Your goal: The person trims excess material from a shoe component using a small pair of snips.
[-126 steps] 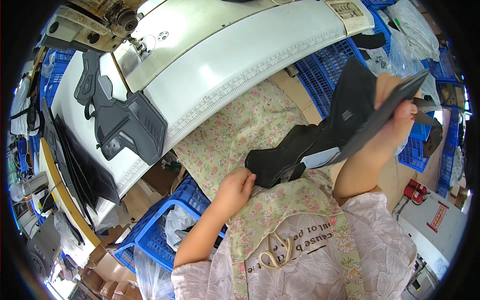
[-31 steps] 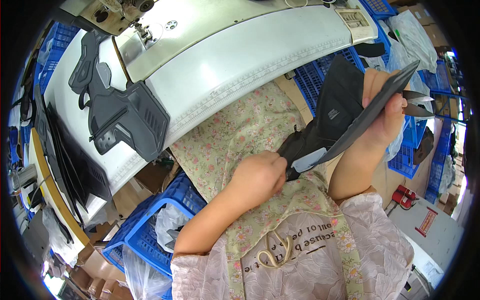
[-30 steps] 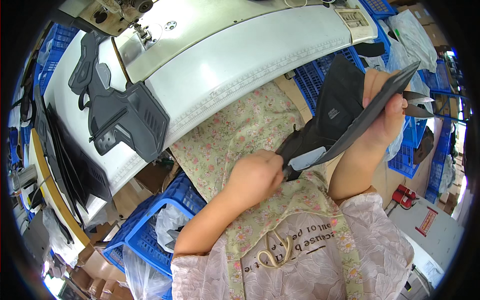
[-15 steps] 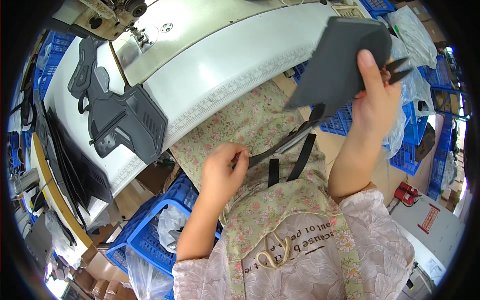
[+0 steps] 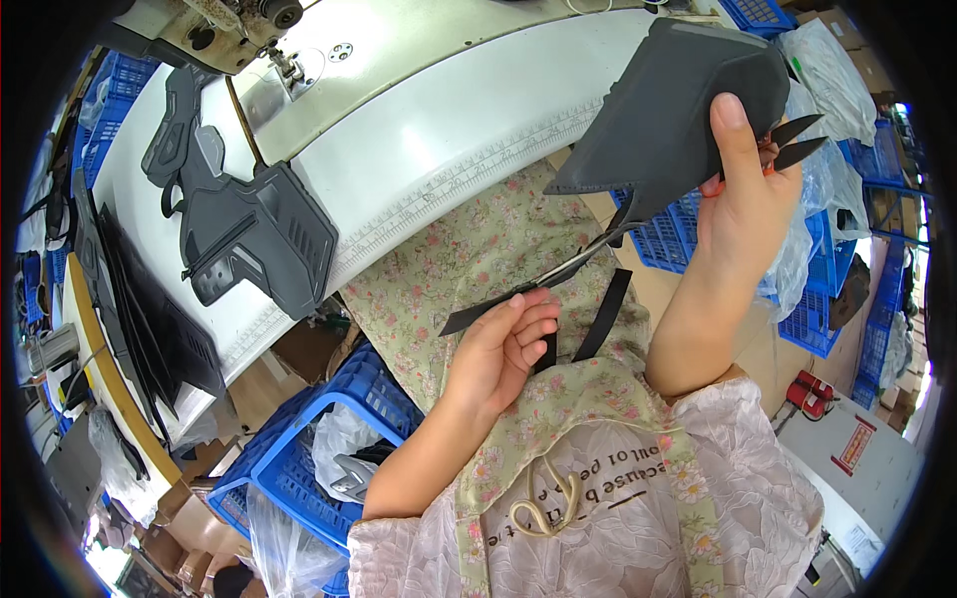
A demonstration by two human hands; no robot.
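My right hand [image 5: 746,194] holds up a dark grey panel [image 5: 663,120] that looks like stiffened fabric, its thumb pressed on the face. Tucked in the same hand is a small pair of scissors [image 5: 800,142]; their dark blades point right and a bit of orange handle shows. From the panel's lower corner a narrow dark strap [image 5: 573,261] runs down to the left, over my apron. My left hand [image 5: 503,349] pinches this strap between thumb and curled fingers, and its free end sticks out to the left.
A sewing machine [image 5: 234,30] stands at the upper left on a white table [image 5: 419,140] with a ruler edge. A shaped dark grey piece [image 5: 254,234] lies there, with more dark panels [image 5: 150,309] to its left. Blue crates [image 5: 299,448] stand below and at the right.
My left hand has slid along the strap toward the panel, so the strap's end now shows beyond it. The panel has tilted and spread slightly leftward in my right hand.
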